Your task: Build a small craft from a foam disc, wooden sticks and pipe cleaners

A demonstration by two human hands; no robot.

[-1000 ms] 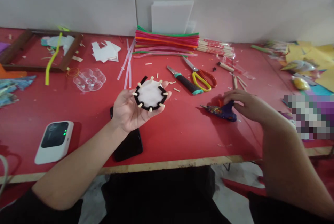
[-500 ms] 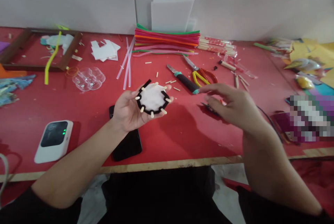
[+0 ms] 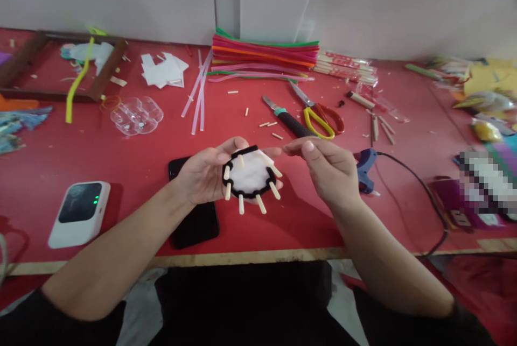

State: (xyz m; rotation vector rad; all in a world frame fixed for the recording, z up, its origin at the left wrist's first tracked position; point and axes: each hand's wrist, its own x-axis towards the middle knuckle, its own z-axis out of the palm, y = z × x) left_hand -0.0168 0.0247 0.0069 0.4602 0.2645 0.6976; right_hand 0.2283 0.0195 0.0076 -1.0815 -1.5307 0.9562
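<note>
Left hand grip clasps the round white foam disc, black-rimmed and wooden-pegged. Right hand grip pinches just beside it; its contents cannot be made out.

Craft workshop: red table; pipe cleaners; scissors; glue gun.

1. Was a red table with pale front edge.
2. Bore black phone and white pocket router near front.
3. Held scissors, utility knife, glue gun mid-right.
4. Carried stacked pipe cleaners at back.
</note>
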